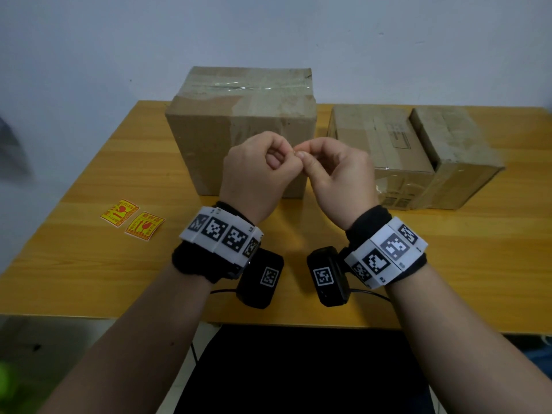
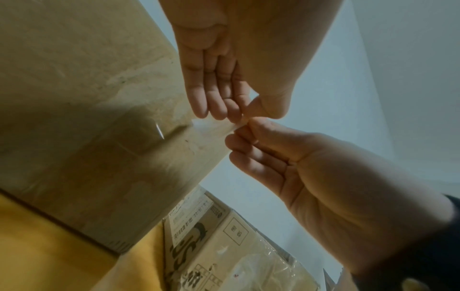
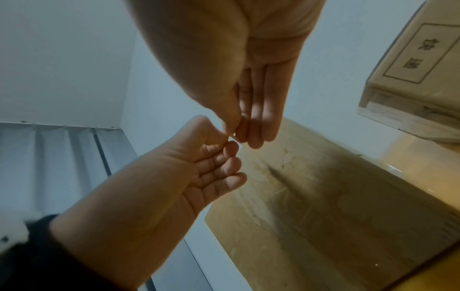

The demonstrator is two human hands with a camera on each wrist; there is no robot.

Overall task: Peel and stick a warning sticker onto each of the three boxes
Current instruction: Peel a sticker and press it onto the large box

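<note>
Both hands are raised together in front of the large cardboard box [image 1: 239, 121]. My left hand [image 1: 283, 156] and right hand [image 1: 313, 156] pinch one small thin sheet between thumbs and forefingers. In the left wrist view it shows as a pale, translucent sticker sheet [image 2: 219, 128] seen from its back, and its print is hidden. Only its thin edge [image 3: 235, 137] shows in the right wrist view. Two yellow and red warning stickers [image 1: 119, 212] [image 1: 145, 225] lie flat on the table at the left. I see no sticker on the visible box faces.
Two smaller cardboard boxes [image 1: 379, 144] [image 1: 457, 150] stand side by side at the right of the wooden table [image 1: 89, 264]. The large box is taped on top and stands at the back centre. A pale wall is behind the table.
</note>
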